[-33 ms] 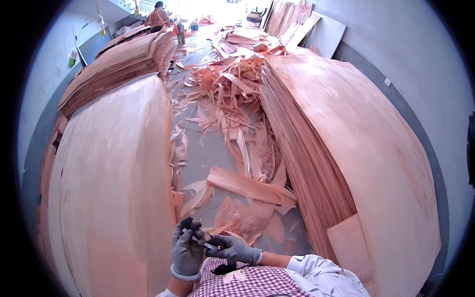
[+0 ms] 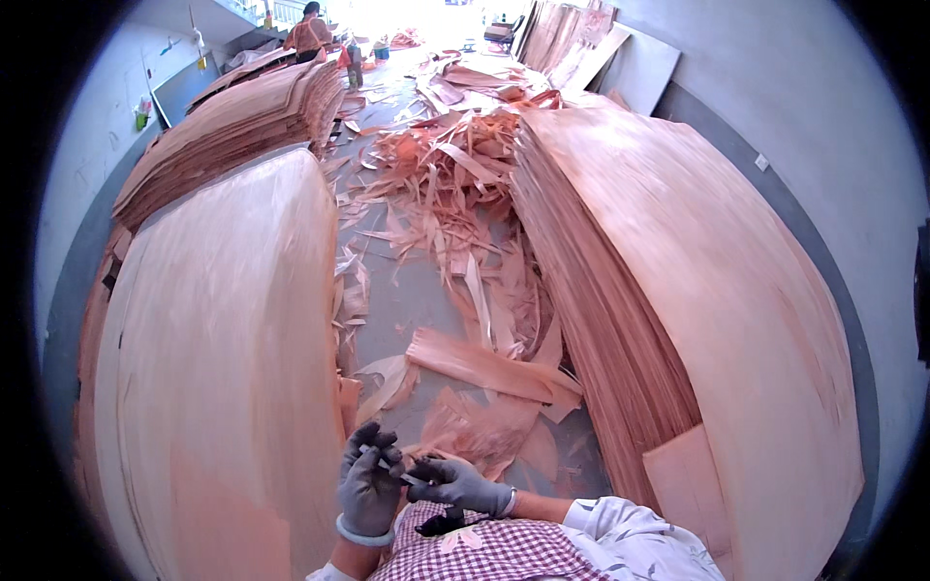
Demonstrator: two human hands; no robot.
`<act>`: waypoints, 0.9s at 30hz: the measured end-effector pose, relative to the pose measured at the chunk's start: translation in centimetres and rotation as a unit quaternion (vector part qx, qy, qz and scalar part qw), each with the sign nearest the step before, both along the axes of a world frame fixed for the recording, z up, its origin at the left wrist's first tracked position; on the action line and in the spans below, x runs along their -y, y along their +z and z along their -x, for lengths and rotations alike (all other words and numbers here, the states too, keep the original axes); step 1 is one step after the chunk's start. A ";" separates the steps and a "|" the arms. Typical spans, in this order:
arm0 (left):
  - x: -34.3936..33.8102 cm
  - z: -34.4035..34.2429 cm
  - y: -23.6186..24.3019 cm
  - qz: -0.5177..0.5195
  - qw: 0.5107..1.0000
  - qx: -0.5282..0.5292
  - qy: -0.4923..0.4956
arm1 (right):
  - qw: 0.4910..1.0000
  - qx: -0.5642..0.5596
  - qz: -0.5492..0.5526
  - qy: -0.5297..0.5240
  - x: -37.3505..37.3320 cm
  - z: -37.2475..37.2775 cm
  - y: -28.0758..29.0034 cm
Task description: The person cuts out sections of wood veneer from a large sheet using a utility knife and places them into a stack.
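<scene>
Both my hands are in grey gloves with dark fingers, close together in front of my checked apron [image 2: 484, 552]. My left hand [image 2: 370, 489], palm turned up, pinches a slim pale stick-like thing [image 2: 381, 462] between thumb and fingers. At the lower right end of that thing, the fingers of my right hand [image 2: 463, 486] are closed round it. Its exact kind is too small to tell, and my fingers hide parts of it. Left of my hands lies a tall stack of pale wood veneer sheets [image 2: 223, 339]; a second veneer stack [image 2: 736, 310] is on the right.
Torn veneer strips [image 2: 450, 184] heap up on the grey floor [image 2: 387, 305] between the stacks. A wide loose strip [image 2: 484, 366] lies just ahead of my hands. Another veneer stack [image 2: 232, 121] stands farther left. Beyond it, a person [image 2: 308, 34] is at the back.
</scene>
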State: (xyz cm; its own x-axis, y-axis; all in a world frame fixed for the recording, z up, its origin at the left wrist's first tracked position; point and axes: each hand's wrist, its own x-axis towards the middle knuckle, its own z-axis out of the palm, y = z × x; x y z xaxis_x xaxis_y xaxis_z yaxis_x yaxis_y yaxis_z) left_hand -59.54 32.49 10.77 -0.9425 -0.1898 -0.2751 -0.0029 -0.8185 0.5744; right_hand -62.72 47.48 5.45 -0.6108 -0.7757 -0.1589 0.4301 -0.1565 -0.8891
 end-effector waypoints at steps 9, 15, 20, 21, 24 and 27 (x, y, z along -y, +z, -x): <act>6.8 17.8 -2.7 0.027 0.998 -0.050 -0.014 | 0.997 0.071 -0.003 -0.010 5.4 17.4 0.0; 9.0 29.5 -0.5 0.181 0.983 -0.011 -0.031 | 0.996 -0.052 -0.045 -0.051 7.3 28.8 -2.1; 12.2 38.8 -4.4 0.306 0.949 0.057 -0.057 | 0.997 -0.012 -0.067 -0.030 6.6 39.8 -2.2; 11.3 41.9 -2.9 0.310 0.948 0.063 -0.034 | 0.998 -0.025 -0.041 -0.045 6.6 42.6 -2.5; 11.1 49.4 -2.9 0.323 0.943 0.065 -0.035 | 0.991 -0.105 -0.057 -0.059 6.4 51.0 -4.0; 10.2 56.9 -1.6 0.349 0.934 0.073 -0.003 | 0.974 -0.210 -0.087 -0.008 5.5 59.5 -2.0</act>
State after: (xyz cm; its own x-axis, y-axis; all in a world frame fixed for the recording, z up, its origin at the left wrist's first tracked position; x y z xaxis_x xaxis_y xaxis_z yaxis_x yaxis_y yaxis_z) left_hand -116.41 22.33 9.17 -0.9063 -0.3658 -0.2117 -0.1256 -0.2451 0.9613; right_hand -122.17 41.97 3.48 -0.6615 -0.7497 -0.0221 0.0226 0.0096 -0.9997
